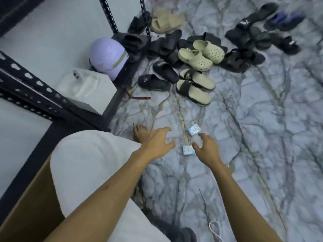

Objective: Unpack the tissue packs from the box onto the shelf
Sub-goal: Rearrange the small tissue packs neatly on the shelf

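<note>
Hands reach down over the grey marbled floor (244, 137), both spread and holding nothing: the left hand (158, 139) hovers, the right hand (207, 145) is just beside two small blue-and-white tissue packs (188, 150) lying loose there. The brown cardboard box (26, 203) sits low left beside the black metal shelf (35, 88). I'd judge these packs are yet to be shelved.

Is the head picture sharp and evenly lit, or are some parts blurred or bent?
Head view: light is cool and even, without glare; the two tissue packs on the floor are soft and unreadable; the shelf frame bows from wide-angle distortion; the far sandals smear.
</note>
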A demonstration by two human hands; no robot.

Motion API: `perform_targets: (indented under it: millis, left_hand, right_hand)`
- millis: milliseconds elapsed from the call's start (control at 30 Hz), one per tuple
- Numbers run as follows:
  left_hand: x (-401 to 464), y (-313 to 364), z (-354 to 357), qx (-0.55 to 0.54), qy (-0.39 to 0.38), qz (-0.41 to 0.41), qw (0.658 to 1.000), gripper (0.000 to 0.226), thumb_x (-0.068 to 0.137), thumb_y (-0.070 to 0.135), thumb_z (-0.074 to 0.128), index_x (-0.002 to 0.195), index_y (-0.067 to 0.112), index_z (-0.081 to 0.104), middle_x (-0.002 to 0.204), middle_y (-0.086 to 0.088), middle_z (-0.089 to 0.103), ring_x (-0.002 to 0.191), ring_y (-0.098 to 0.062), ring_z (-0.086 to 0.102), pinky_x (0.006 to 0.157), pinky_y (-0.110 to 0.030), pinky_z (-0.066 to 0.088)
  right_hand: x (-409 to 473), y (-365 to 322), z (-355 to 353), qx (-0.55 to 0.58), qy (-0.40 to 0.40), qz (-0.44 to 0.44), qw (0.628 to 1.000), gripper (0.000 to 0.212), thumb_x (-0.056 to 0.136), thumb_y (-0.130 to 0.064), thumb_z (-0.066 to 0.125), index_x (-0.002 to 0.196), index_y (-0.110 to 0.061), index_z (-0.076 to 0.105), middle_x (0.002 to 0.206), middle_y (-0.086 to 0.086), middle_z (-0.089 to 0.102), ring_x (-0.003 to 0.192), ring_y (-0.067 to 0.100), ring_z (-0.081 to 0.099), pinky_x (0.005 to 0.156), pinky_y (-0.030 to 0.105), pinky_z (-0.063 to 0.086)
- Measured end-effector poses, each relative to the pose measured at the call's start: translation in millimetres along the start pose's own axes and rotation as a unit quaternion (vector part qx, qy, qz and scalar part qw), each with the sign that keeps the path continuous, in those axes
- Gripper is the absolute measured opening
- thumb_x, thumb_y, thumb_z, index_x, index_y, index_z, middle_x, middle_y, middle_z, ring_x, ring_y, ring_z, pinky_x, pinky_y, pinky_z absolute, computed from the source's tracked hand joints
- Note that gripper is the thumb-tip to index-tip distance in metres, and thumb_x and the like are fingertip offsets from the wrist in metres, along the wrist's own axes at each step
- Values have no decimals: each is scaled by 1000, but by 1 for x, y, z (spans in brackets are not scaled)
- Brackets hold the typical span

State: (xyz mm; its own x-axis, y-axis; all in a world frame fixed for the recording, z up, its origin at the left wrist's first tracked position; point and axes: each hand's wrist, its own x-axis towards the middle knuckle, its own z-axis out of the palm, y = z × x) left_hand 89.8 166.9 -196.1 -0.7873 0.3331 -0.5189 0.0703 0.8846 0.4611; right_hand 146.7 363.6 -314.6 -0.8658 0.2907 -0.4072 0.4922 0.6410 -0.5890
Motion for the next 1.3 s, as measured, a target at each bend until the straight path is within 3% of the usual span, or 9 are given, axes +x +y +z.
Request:
perform_targets:
  millis: [200,300,400,467,567,700,900,1100,1300]
  left_hand:
    - [54,-17,62,-14,-78,-43,996,68,98,41,63,155,16,36,161,-6,37,143,-25,42,111,-34,40]
    - [89,-20,83,-18,-90,-47,995,63,99,39,61,153,17,37,155,-8,44,133,-28,51,102,-39,47]
    - [122,-30,106,-2,-114,-63,992,56,101,36,56,151,17,39,145,-10,54,119,-30,60,87,-35,49]
    - [140,-39,122,-1,-125,-78,989,51,102,33,54,148,15,42,142,-11,55,122,-31,57,91,-37,50]
    - [162,-50,145,-23,-139,-96,985,47,102,28,55,147,14,45,144,-11,54,128,-32,53,101,-41,48]
    - [199,-63,175,-50,-140,-120,982,42,98,23,62,138,15,53,136,-10,62,120,-32,60,95,-42,52]
    - [245,-65,226,-17,-131,-130,983,45,95,22,63,139,17,53,131,-13,58,121,-34,55,93,-44,51]
    - [258,-73,238,86,-140,-67,984,42,93,22,68,134,16,58,130,-14,49,125,-34,47,96,-41,42]
    - [260,-74,180,-112,-112,-171,973,24,84,11,77,100,9,59,111,-15,64,102,-31,62,73,-31,45]
  right_hand:
    - [48,58,40,68,-14,104,992,53,97,-33,63,141,-7,48,137,18,56,127,35,52,101,49,45]
    - [85,66,61,133,-15,164,977,52,98,-29,62,141,-3,47,139,22,54,127,35,53,101,44,44]
    - [128,74,79,146,2,200,969,53,98,-31,61,142,-6,47,141,22,53,129,36,51,104,45,43]
    - [157,81,87,116,16,204,972,55,98,-35,60,145,-9,45,143,20,51,131,37,50,105,48,41]
    - [194,90,99,90,46,189,977,63,98,-37,60,150,-8,39,151,20,42,138,37,42,109,47,36]
    - [224,101,123,78,13,192,978,78,95,-36,67,157,-14,26,160,21,22,148,40,21,115,45,28]
    - [246,116,138,44,-16,209,977,71,95,-30,69,154,-24,31,164,20,8,151,44,5,114,57,27]
    - [251,136,139,53,-17,183,982,68,85,-25,79,144,-18,45,150,23,30,140,46,32,108,48,41]
    - [244,123,124,18,-58,178,982,68,81,-27,83,137,-13,47,145,21,32,136,41,36,104,44,42]
